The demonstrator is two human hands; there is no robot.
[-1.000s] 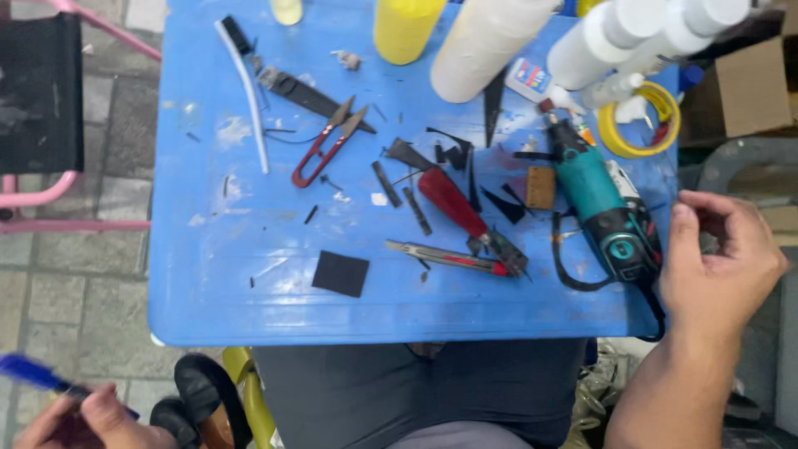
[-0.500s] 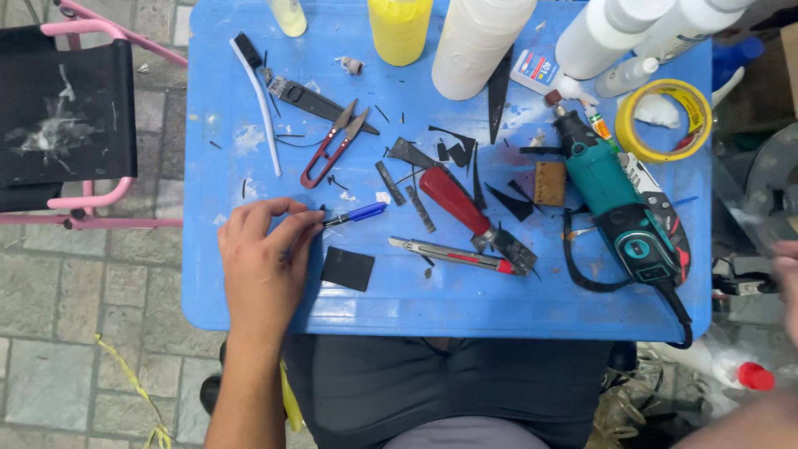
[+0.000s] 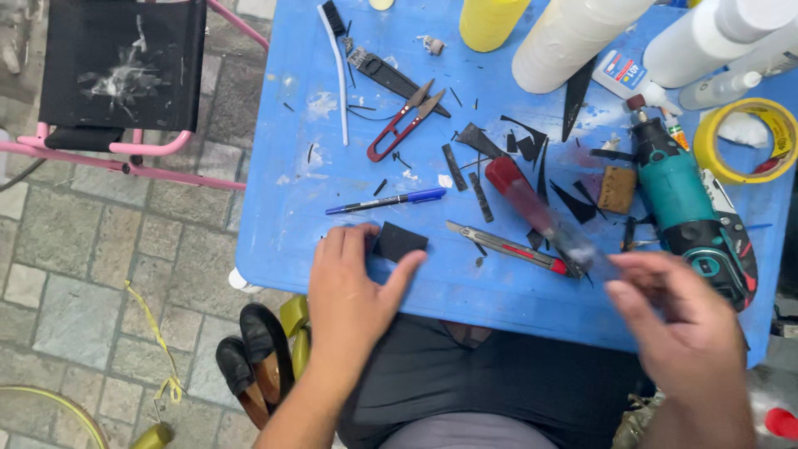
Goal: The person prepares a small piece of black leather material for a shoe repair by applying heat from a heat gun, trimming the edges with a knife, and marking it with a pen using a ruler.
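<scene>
Along far edge of blue tabletop (image 3: 283, 208): yellow bottle (image 3: 490, 21), large white bottle (image 3: 573, 37) lying slantwise, further white bottles (image 3: 715, 41) at right — contents not visible. Small white glue bottle (image 3: 628, 75) with a blue-and-red label beside them, red-brown cap toward the teal rotary tool (image 3: 682, 195). Yellow tape roll (image 3: 744, 141) at right edge, white wad inside its ring.

Versus half a second ago: left hand (image 3: 353, 295) drawn back toward near edge, fingers loosely extended, thumb tip touching black square piece (image 3: 401, 241) on the tabletop, no pinch. Blue pen (image 3: 391, 200) released, now lying free just beyond the fingers. Right hand (image 3: 686, 333) come in over the near right corner — blurred, fingers spread, nothing visibly held. Red-handled utility knife (image 3: 511, 247) between the hands, untouched.
</scene>
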